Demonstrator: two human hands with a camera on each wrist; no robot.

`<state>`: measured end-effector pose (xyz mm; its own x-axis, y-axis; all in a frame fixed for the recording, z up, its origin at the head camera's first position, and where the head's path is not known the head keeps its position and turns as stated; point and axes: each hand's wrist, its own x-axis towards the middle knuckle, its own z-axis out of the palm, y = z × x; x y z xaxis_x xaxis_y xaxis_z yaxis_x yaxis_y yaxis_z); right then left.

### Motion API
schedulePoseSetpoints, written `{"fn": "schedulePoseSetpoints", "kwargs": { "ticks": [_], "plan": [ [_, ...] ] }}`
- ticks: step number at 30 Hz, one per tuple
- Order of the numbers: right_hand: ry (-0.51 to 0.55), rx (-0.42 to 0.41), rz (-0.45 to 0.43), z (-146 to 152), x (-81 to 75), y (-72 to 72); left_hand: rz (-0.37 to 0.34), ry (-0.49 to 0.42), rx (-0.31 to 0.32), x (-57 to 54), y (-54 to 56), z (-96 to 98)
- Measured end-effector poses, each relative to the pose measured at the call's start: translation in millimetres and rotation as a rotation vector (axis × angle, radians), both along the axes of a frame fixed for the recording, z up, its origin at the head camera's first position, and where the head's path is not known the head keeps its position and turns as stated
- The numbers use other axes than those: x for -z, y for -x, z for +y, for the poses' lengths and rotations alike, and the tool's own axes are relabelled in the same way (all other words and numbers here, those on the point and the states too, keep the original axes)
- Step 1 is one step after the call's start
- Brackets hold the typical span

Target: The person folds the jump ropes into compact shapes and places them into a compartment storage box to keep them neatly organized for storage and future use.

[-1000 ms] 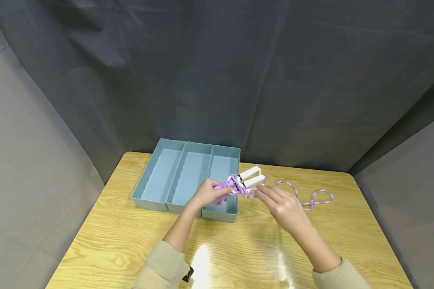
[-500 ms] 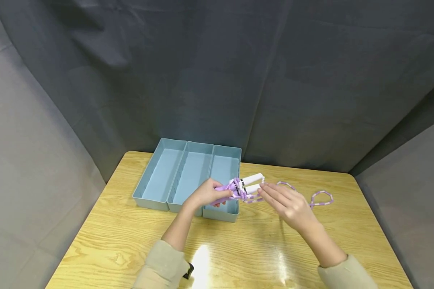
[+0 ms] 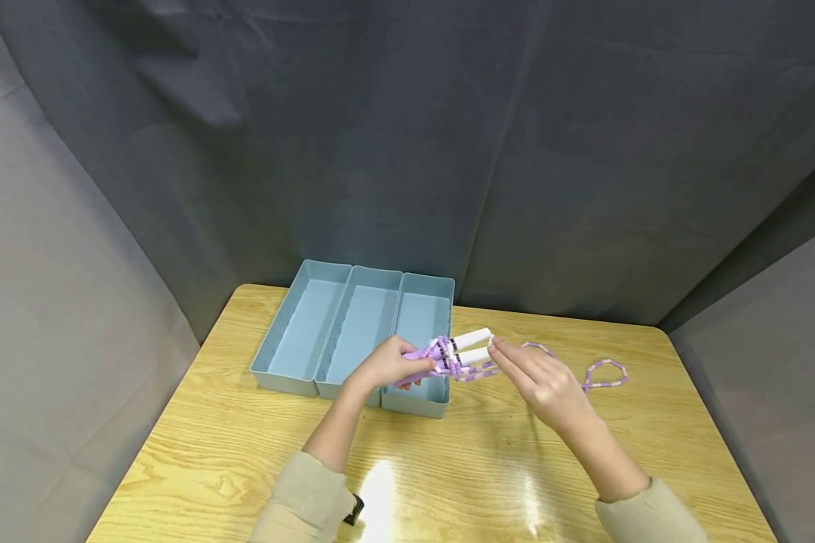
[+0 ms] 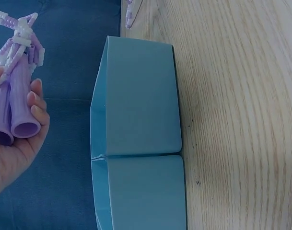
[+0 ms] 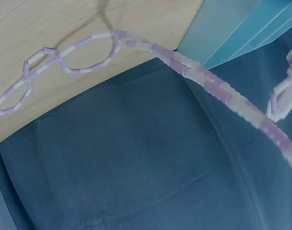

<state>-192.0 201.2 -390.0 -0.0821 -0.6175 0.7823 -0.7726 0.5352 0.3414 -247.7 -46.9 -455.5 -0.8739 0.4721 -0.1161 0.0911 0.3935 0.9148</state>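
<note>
Left hand (image 3: 389,362) has fingers wrapped round both handles (image 4: 22,98) of a purple-and-white jump rope, lilac ends in the palm, white ends (image 3: 472,339) pointing out toward the right hand. Right hand (image 3: 550,388) is just beside the white tips, fingers near straight; thumb and underside hidden, so can't tell if it pinches anything. Beaded cord (image 5: 217,92) is wound round the handles just past the left thumb; more strands run along below the white ends toward the right hand. Doubled length hangs off the table beyond that, ending in loose loops (image 3: 603,385) on the wood, right side. Rope is up off the table otherwise, near end of the right-hand tray (image 3: 414,405) below it in head view. Three blue-grey trays (image 3: 285,383) side by side, left of centre on the table (image 3: 210,452); dark curtain (image 3: 380,151) behind. Reads as mid-wrap: bundling cord round handles, tail not yet taken in. Next pass probably wants a firm left grip, light right-hand tension, and the loops lifted without snagging.
</note>
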Motion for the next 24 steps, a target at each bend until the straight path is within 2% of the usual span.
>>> {"fn": "schedulePoseSetpoints", "kwargs": {
  "ticks": [5, 9, 17, 24],
  "plan": [
    [-0.022, 0.0, 0.002, 0.3, -2.1, 2.3, -0.013, 0.029, -0.002, 1.2, -1.0, -0.4],
    [-0.04, 0.0, -0.023, 0.4, -2.3, 3.9, -0.022, 0.064, 0.025, 3.5, -3.1, 1.2],
    [-0.096, -0.021, -0.047, -1.4, -2.5, 10.2, -0.054, 0.055, 0.145, 8.6, -7.7, 6.0],
    [-0.138, -0.04, -0.058, 0.2, -0.2, 17.8, -0.056, 0.071, 0.237, 2.5, -9.5, 3.5]
  ]
}}
